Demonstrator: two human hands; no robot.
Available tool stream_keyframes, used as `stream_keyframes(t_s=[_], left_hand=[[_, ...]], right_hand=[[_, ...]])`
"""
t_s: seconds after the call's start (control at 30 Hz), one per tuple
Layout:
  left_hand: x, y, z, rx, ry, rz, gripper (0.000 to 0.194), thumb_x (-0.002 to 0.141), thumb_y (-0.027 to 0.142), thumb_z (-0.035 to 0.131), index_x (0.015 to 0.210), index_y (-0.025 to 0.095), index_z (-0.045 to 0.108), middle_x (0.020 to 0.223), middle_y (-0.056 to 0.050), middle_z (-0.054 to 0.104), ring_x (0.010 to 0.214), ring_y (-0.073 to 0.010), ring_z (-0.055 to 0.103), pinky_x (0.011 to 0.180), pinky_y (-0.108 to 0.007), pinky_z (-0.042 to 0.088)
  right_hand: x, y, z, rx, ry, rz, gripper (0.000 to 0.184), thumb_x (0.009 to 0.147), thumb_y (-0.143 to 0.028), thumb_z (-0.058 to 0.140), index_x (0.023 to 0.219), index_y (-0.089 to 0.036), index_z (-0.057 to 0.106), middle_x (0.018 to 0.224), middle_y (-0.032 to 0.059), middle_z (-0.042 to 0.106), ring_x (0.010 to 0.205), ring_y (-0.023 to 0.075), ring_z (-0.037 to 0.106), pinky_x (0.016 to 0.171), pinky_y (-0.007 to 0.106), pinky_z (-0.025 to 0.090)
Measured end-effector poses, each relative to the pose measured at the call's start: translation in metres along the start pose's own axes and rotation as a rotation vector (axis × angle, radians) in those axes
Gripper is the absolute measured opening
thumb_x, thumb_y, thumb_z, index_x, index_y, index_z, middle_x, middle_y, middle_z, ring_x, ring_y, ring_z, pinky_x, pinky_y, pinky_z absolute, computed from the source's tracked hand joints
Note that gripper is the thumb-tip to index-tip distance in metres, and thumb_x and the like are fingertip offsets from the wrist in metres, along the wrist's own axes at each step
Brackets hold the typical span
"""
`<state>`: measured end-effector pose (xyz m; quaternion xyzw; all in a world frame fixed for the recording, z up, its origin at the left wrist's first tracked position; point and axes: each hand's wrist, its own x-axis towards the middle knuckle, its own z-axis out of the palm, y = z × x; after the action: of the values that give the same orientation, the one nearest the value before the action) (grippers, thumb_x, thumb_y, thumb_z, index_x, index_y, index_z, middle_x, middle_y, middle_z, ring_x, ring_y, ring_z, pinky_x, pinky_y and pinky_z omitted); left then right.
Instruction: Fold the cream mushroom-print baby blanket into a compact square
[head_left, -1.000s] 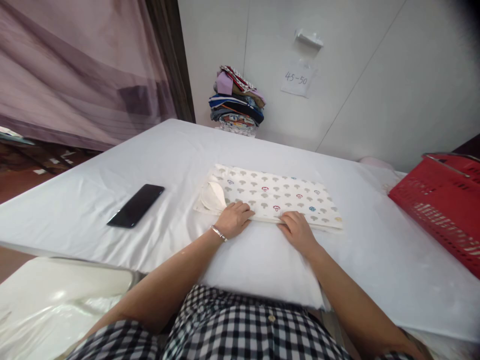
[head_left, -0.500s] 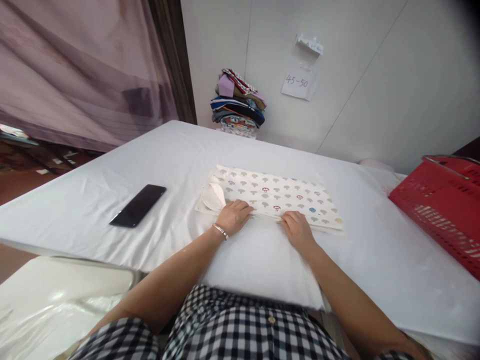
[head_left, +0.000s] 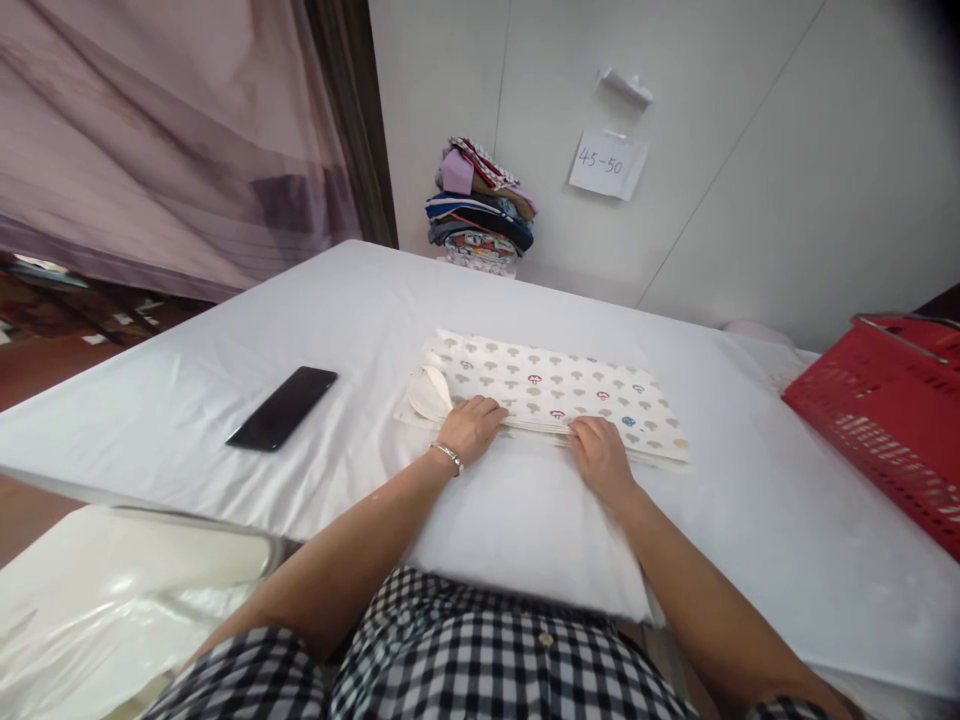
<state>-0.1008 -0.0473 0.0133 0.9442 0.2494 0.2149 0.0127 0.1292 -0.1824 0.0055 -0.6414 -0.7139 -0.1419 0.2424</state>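
Barely shifted, fingers (head_left: 491, 407) hold the flat, layered, printed cloth (head_left: 559, 388).

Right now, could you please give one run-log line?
left hand: on folded cloth, near edge; right hand: same edge; phone: left of cloth; basket: right of cloth

Head camera looks forward and down across table (head_left: 750, 490)
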Motion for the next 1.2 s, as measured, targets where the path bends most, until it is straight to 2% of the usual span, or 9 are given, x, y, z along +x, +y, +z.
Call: stream_keyframes(t_s=[0.17,0.37,0.47,0.57,0.67,0.77,1.03,1.13,1.2], left_hand=[[-0.004,-0.011,-0.001,0.030,0.014,-0.058,0.021,0.081,0.012,0.053,0.098,0.020,0.063,0.106,-0.006,0.066,0.099,-0.0235,0.057,0.082,-0.038,0.047],[-0.012,-0.025,-0.003,0.056,0.025,0.011,0.027,0.079,0.010,0.055,0.102,0.021,0.064,0.116,-0.004,0.066,0.111,-0.0230,0.056,0.091,-0.038,0.048],[-0.003,-0.034,-0.008,0.072,0.027,0.039,0.030,0.081,0.008,0.051,0.104,0.023,0.064,0.114,-0.003,0.067,0.100,-0.0197,0.063,0.079,-0.032,0.052],[0.010,-0.043,-0.012,0.108,0.127,0.030,0.033,0.083,0.007,0.046,0.107,0.023,0.064,0.116,-0.005,0.066,0.090,-0.0182,0.067,0.066,-0.029,0.053],[0.009,-0.047,-0.011,0.138,0.180,0.160,0.029,0.086,0.009,0.044,0.103,0.020,0.064,0.110,-0.005,0.069,0.091,-0.0184,0.067,0.067,-0.028,0.054],[-0.004,-0.048,-0.009,0.136,0.109,0.292,0.029,0.088,0.008,0.041,0.102,0.020,0.064,0.108,-0.004,0.069,0.098,-0.0167,0.064,0.075,-0.029,0.054],[-0.029,-0.067,-0.015,0.142,0.004,0.131,0.034,0.085,0.008,0.044,0.114,0.019,0.060,0.117,-0.006,0.065,0.112,-0.0192,0.058,0.091,-0.034,0.051],[-0.028,-0.074,-0.021,0.147,-0.004,0.095,0.036,0.083,0.007,0.046,0.113,0.021,0.061,0.117,-0.006,0.065,0.111,-0.0183,0.059,0.089,-0.033,0.052],[-0.021,-0.077,-0.025,0.165,0.032,0.075,0.036,0.084,0.006,0.045,0.113,0.021,0.061,0.118,-0.006,0.065,0.109,-0.0178,0.060,0.085,-0.031,0.053]], right_hand=[[0.001,0.003,0.001,-0.028,-0.078,-0.023,0.021,0.093,-0.025,0.041,0.103,-0.019,0.059,0.100,0.0088,0.061,0.091,0.0234,0.051,0.078,0.037,0.038],[-0.002,0.011,-0.002,-0.048,-0.127,-0.078,0.025,0.093,-0.022,0.040,0.110,-0.018,0.058,0.105,0.0088,0.062,0.092,0.0223,0.050,0.078,0.035,0.037],[0.010,0.015,-0.008,-0.052,-0.122,-0.105,0.023,0.093,-0.020,0.040,0.104,-0.019,0.060,0.098,0.0070,0.064,0.089,0.0207,0.052,0.077,0.034,0.036],[0.024,0.018,-0.013,-0.100,-0.041,-0.077,0.024,0.093,-0.020,0.040,0.102,-0.020,0.062,0.095,0.0063,0.066,0.091,0.0201,0.054,0.079,0.034,0.035],[0.025,0.018,-0.010,-0.117,-0.013,-0.111,0.027,0.093,-0.019,0.038,0.106,-0.020,0.062,0.104,0.0074,0.066,0.099,0.0202,0.055,0.082,0.034,0.036],[0.012,0.018,0.001,-0.107,-0.052,-0.191,0.028,0.094,-0.020,0.038,0.107,-0.020,0.063,0.111,0.0076,0.066,0.106,0.0206,0.055,0.085,0.034,0.039],[-0.006,0.019,0.015,-0.076,-0.006,-0.166,0.031,0.093,-0.021,0.038,0.110,-0.019,0.064,0.114,0.0084,0.065,0.111,0.0222,0.055,0.089,0.037,0.043],[-0.004,0.018,0.013,-0.061,0.009,-0.167,0.032,0.093,-0.021,0.038,0.111,-0.021,0.064,0.116,0.0082,0.063,0.114,0.0233,0.052,0.089,0.038,0.042],[0.000,0.016,0.010,-0.080,0.014,-0.148,0.029,0.092,-0.022,0.041,0.107,-0.022,0.066,0.113,0.0088,0.063,0.108,0.0242,0.053,0.086,0.039,0.042]])
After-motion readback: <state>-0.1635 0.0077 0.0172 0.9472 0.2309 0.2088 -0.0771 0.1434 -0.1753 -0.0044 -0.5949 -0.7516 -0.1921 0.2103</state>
